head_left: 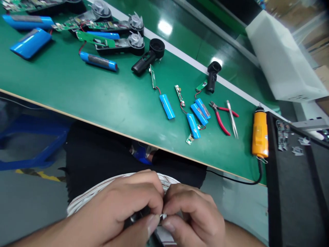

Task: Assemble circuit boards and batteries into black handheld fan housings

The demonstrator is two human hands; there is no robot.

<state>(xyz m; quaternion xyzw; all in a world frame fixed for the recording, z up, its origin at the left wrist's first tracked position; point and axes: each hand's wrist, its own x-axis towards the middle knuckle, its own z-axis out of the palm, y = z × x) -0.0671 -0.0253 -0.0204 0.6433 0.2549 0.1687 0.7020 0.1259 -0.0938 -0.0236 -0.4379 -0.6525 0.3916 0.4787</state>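
Head view: left hand [115,206] and right hand [195,212] clenched together, fingers pinching a small silvery part [161,216]

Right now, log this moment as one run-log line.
left hand: pinching small silver part | right hand: same part | green bench: blue battery cells, red-handled pliers

Between your left hand [120,202] and right hand [192,212], a small shiny part [161,216] lies mostly hidden by your fingers [154,192]; its shape cannot be read. A white striped band [115,187] behind the fingers passes out of sight beneath them. Below the fingers, the picture's edge cuts off your forearms [51,236]. Far right of the fingers, tiny pieces [282,135] on a dark tray [272,178] are too small to tell, and cardboard boxes [290,13] are blurred.
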